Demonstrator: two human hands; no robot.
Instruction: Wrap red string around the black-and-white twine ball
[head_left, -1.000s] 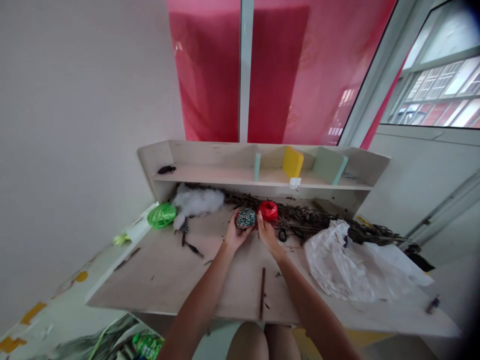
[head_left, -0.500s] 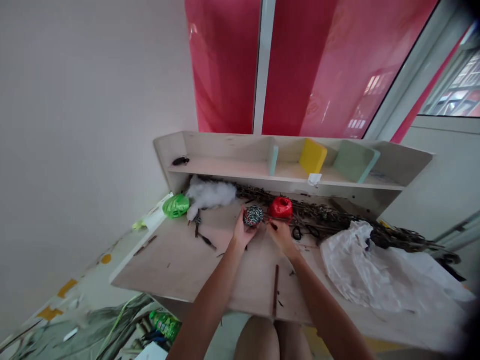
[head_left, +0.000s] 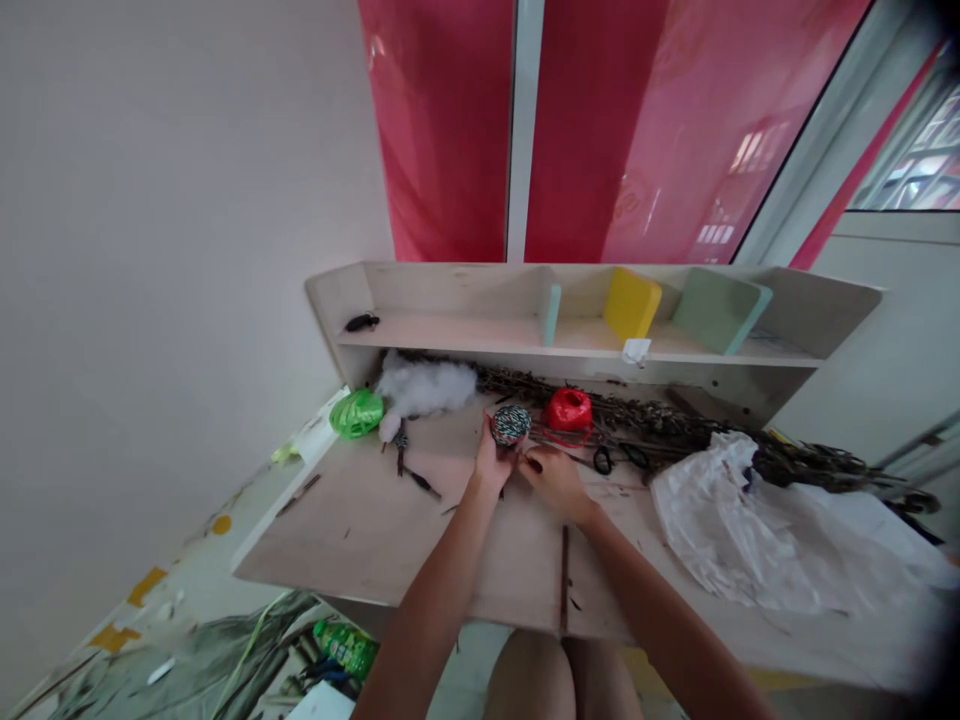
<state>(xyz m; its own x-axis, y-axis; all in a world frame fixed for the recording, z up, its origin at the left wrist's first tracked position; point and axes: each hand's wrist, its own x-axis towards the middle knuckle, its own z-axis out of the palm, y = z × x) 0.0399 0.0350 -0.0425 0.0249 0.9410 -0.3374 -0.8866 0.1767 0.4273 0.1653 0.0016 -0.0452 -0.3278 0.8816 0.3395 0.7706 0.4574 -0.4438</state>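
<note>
My left hand (head_left: 493, 458) holds a round, dark-and-white speckled bundle (head_left: 511, 426) that looks wound with red string, its fingers curled around the left side and underneath. Close by on the right, my right hand (head_left: 551, 478) is closed, fingertips pinched near the bundle's lower edge; what they grip is too small to make out. Behind my right hand a ball of red plastic twine (head_left: 568, 410) sits on the desk, with a loose strand in front of it. Black-handled scissors (head_left: 604, 459) lie to the right of that hand.
White stuffing (head_left: 427, 386) and a green twine ball (head_left: 356, 414) lie at the back left, near a dark thin tool (head_left: 421, 484). Dried stems (head_left: 675, 424) run along the back. A crumpled white plastic bag (head_left: 720, 530) covers the right side. Above stands a shelf (head_left: 457, 332).
My right hand has moved in closer to the bundle, away from the red twine. The bundle is turned slightly in my left hand. The whole view has shifted a little.
</note>
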